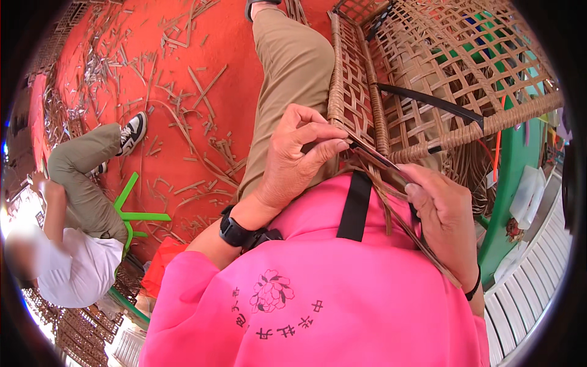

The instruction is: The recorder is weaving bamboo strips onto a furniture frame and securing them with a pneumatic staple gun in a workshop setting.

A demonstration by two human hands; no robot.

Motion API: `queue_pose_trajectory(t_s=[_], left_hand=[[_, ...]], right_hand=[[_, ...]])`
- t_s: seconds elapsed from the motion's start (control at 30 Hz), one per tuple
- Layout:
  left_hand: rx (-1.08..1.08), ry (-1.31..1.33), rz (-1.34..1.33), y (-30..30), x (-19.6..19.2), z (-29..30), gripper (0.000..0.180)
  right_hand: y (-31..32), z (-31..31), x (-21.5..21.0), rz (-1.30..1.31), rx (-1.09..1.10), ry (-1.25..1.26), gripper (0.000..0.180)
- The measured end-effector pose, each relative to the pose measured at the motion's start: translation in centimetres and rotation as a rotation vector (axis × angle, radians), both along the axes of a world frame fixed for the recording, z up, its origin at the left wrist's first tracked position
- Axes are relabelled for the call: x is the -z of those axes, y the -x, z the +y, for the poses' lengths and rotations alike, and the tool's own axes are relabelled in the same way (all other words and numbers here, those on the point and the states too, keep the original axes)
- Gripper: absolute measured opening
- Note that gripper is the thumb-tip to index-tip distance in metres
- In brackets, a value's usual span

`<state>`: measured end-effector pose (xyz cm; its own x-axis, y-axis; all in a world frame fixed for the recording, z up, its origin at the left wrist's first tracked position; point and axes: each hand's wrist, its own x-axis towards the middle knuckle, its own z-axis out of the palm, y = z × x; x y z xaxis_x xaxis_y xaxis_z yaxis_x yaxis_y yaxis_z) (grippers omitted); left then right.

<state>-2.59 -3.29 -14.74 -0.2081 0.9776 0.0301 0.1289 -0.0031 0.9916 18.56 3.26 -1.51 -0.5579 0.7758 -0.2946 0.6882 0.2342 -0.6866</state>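
Note:
My left hand (296, 156) pinches one end of a slim, dark strip (374, 154) between thumb and fingertips. The strip's other end is in my right hand (443, 205), with the thumb pressed against the fingers. It runs slantwise between both hands, close to the near edge of a brown woven rattan piece (422, 144). Whether it is a rattan strip or a thin tool, I cannot tell. Below my right hand, loose brown rattan strips (422, 241) hang over my pink top. A black strap (434, 103) crosses the open weave of the rattan piece.
Cut rattan scraps (202, 95) litter the red floor (238, 37). At the left sits another person (85, 257) in a white shirt, near a bright green stool base (140, 216). A green surface (510, 202) and a white slatted surface (526, 306) lie to the right.

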Motion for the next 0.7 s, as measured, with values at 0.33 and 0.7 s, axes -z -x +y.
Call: queue_pose_trajectory(t_s=[0.33,0.7], left_hand=[[-0.017,-0.022,0.030,-0.1,0.0,0.1,0.015],[-0.019,-0.046,0.011,-0.4,0.4,0.1,0.015]], right_hand=[[1.2,0.4,-0.3,-0.141,-0.080,-0.072,0.023],[2.4,-0.8,-1.0,-0.356,-0.255,-0.291,0.023]])
